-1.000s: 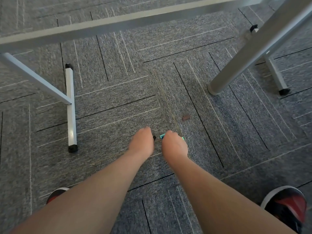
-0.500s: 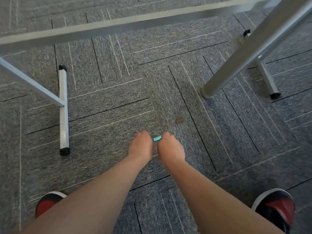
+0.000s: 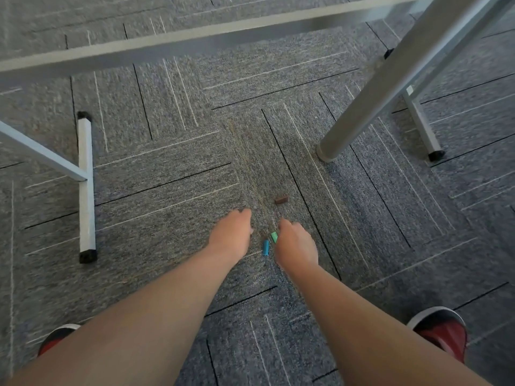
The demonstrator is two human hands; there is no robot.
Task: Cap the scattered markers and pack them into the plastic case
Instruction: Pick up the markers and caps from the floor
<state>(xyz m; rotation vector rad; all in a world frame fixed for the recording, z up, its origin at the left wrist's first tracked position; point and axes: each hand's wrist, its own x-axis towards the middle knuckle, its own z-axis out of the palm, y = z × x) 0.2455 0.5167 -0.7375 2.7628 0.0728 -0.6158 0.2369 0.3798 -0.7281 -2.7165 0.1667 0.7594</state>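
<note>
At the bottom edge, two red-and-black shoes stand on the grey carpet floor (image 3: 156, 207): the left shoe (image 3: 57, 337) in the left corner and the right shoe (image 3: 443, 331) in the right. Between them both bare forearms reach forward and down, converging toward the middle of the floor.

The left hand (image 3: 231, 235) is seen from its back, with its fingers bent down toward the carpet. Whether it holds anything underneath cannot be told. The right hand (image 3: 296, 243) sits just beside it, a narrow gap apart, also knuckles up with the fingers curled under.

In that gap a blue marker cap (image 3: 266, 247) lies on the carpet, close to the right hand's wrist side. A green marker piece (image 3: 274, 237) shows at the right hand's inner edge, touching it and partly hidden by it. Whether the fingers pinch it or it merely lies against them cannot be told.

Just beyond the hands, apart from both, a small brown marker cap (image 3: 280, 200) lies on the carpet.

Farther out stands the desk frame. A white foot bar (image 3: 85, 188) with black end caps is on the left. A thick round grey leg (image 3: 390, 84) slants down to the carpet on the right, with a second foot bar (image 3: 420, 126) behind it. A blurred grey crossbar (image 3: 195, 43) runs across the top.
</note>
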